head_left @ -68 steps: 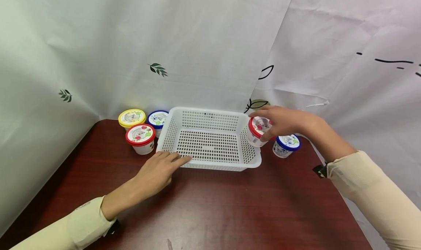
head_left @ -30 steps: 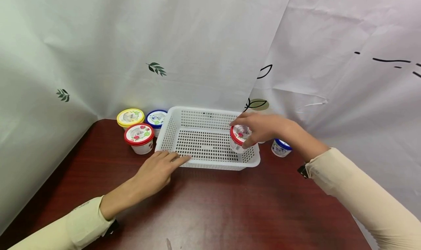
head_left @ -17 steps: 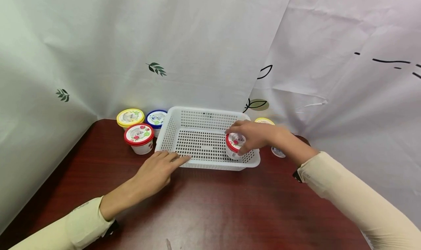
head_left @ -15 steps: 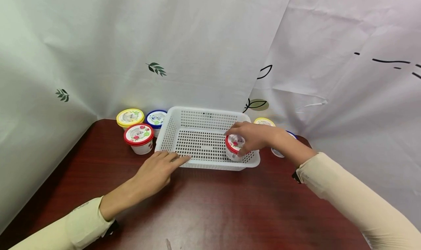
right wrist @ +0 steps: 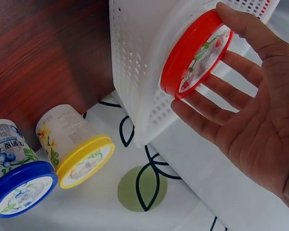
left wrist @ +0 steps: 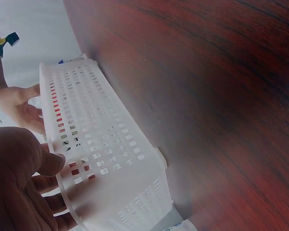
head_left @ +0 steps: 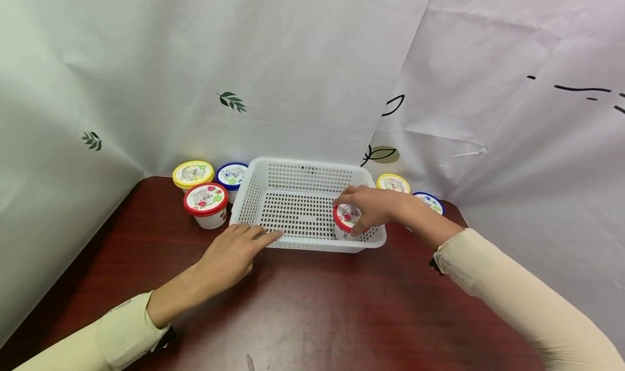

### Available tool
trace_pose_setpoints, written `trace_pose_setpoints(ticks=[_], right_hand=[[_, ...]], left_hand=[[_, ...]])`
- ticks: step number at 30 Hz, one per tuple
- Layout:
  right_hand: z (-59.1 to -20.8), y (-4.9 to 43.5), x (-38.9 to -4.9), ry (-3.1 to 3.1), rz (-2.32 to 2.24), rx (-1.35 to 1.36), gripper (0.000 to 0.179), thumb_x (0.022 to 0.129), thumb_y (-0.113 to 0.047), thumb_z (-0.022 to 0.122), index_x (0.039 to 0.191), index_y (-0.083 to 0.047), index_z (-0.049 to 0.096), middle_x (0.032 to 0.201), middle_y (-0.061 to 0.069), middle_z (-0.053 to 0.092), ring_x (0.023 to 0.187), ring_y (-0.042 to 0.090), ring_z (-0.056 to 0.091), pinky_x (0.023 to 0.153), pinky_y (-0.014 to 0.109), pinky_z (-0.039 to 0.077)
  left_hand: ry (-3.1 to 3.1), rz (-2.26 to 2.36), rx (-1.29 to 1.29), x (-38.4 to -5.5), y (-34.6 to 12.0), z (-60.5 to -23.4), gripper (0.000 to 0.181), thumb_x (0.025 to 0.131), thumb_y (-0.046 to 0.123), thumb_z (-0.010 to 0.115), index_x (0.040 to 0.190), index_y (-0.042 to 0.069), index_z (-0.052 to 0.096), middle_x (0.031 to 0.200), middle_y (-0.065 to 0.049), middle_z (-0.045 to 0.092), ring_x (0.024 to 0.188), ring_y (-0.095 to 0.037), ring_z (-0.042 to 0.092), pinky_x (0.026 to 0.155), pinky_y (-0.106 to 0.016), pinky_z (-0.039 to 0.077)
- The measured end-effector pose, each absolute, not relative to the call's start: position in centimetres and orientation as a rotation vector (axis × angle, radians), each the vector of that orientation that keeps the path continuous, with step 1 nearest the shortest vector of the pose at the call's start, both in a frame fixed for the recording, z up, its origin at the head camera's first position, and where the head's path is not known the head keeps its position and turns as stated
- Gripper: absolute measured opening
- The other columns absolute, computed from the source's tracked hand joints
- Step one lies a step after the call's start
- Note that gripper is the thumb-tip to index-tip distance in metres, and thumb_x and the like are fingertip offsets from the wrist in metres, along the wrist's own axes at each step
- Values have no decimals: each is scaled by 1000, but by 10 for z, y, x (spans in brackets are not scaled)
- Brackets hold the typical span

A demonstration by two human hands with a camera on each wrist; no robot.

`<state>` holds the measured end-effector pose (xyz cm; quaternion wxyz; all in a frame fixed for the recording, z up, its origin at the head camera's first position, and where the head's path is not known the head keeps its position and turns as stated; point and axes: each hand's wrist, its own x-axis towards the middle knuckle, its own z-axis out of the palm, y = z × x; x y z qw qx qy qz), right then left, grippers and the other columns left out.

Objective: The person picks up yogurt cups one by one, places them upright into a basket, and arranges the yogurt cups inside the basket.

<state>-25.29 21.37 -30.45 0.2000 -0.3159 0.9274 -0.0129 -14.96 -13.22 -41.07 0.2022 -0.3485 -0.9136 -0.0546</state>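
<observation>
A white perforated plastic basket (head_left: pixel 317 244) stands on the table. My left hand (head_left: pixel 231 256) grips its near rim toward the left corner; the left wrist view shows the thumb outside the basket wall (left wrist: pixel 101 139) and fingers over the rim. My right hand (head_left: pixel 373 207) reaches into the basket's right end and holds a red-lidded yogurt tub (head_left: pixel 348 215) by the lid from above. In the right wrist view the thumb and fingertips touch opposite edges of that red lid (right wrist: pixel 190 55). The tub looks upright and low inside the basket; its lower part is partly hidden.
Left of the basket stand tubs with yellow (head_left: pixel 193 172), blue (head_left: pixel 231 174) and red (head_left: pixel 206 199) lids. To its right are a yellow-lidded tub (head_left: pixel 393 183) and a blue-lidded tub (head_left: pixel 431 202), partly behind the right forearm. A white printed sheet (head_left: pixel 303 78) hangs behind the table.
My right hand has carried the red-lidded tub leftward over the basket's right rim and down into it. The right-hand yellow lid has come into view. My left hand stays on the rim.
</observation>
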Motion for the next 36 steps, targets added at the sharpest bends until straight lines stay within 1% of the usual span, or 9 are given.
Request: trace_pose_setpoints(ticks=[7,10,22,28,36], right_hand=[[-310,213,-256,2564,-65,-870,82,89,-31,93,164,-19,60,169,14,53,140,32,59,120,53,53],[-312,213,-255,2556,-72,-859,82,89,-30,93,164,-19,60,169,13,54,140,32,59,121,53,51],[-317,213,-256,2544,-65,-896,82,91,-32,90,165,-17,58,168,16,54,144,35,57,123,56,50],[-317,212,-255,2544,-75,-872,81,92,-31,89,166,-18,57,169,15,53,145,35,57,124,56,49],[-318,212,-256,2536,-54,-890,81,92,-32,89,166,-19,57,170,16,51,145,36,56,121,55,50]], left_hand=[[-2546,-153,-973,-150,-132,-411,66,84,-7,79,145,19,75,118,-8,80,105,-33,73,101,-50,62],[-2539,-146,-974,-150,-131,-411,65,84,-7,79,145,19,75,118,-7,80,104,-33,73,101,-50,62],[-2539,-156,-969,-150,-131,-412,64,86,-7,77,144,19,76,117,-7,81,103,-33,73,100,-50,62],[-2539,-160,-966,-150,-131,-412,64,87,-7,77,145,19,76,116,-7,80,102,-32,73,99,-49,62],[-2547,-167,-963,-149,-132,-410,63,87,-8,76,145,18,76,116,-7,80,102,-33,73,98,-50,62]])
